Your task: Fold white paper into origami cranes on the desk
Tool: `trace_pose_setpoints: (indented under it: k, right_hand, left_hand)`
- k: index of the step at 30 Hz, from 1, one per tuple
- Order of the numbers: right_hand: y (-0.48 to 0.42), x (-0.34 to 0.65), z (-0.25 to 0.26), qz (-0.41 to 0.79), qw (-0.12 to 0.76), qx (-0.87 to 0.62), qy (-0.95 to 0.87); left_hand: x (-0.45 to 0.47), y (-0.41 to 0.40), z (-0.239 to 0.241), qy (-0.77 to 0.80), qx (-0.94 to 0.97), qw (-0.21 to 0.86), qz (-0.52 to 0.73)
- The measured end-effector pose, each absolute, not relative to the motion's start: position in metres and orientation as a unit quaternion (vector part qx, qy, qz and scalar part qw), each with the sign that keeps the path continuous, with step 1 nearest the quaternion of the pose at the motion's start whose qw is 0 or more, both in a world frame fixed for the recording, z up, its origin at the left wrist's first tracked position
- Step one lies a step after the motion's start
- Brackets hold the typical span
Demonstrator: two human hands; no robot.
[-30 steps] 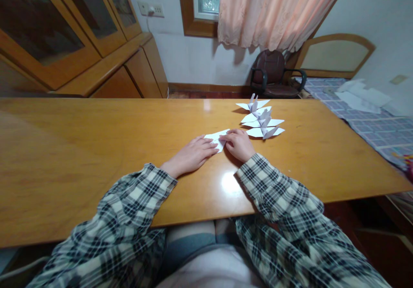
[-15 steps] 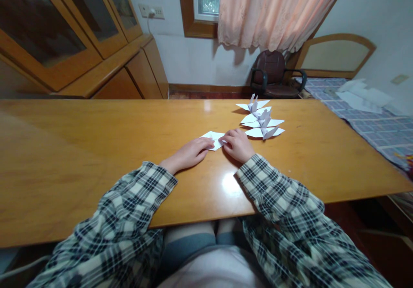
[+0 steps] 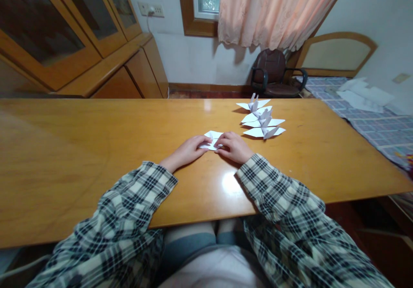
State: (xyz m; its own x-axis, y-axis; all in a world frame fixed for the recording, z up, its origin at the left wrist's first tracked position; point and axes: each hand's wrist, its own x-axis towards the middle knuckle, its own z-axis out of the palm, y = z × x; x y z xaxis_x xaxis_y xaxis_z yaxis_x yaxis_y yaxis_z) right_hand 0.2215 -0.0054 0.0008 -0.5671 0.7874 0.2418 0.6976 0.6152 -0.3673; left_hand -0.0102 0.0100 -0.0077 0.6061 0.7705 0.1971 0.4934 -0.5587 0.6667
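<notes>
A small folded white paper (image 3: 213, 138) lies on the wooden table (image 3: 97, 150) in front of me. My left hand (image 3: 189, 150) pinches its left edge with bent fingers. My right hand (image 3: 232, 147) presses and pinches its right edge, fingers curled. Both hands meet over the paper, which is partly hidden under the fingertips. Just beyond my right hand, three finished white paper cranes (image 3: 262, 120) sit in a row on the table.
A dark office chair (image 3: 274, 75) stands past the table's far edge under a pink curtain (image 3: 274, 8). Wooden cabinets (image 3: 80, 34) line the left wall. A bed (image 3: 380, 124) with white papers (image 3: 364, 95) on it runs along the right.
The paper has been folded smaller and my hands have drawn closer together over it. The right hand slid slightly left.
</notes>
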Motion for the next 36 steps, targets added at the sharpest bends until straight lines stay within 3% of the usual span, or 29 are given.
trace_pose_setpoints:
  k: [36]
  right_hand:
    - [0.0016,0.2206,-0.004,0.145,0.236,-0.452,-0.848]
  left_hand:
    - [-0.0004,0.0135,-0.0081,0.39,0.877,0.138,0.242]
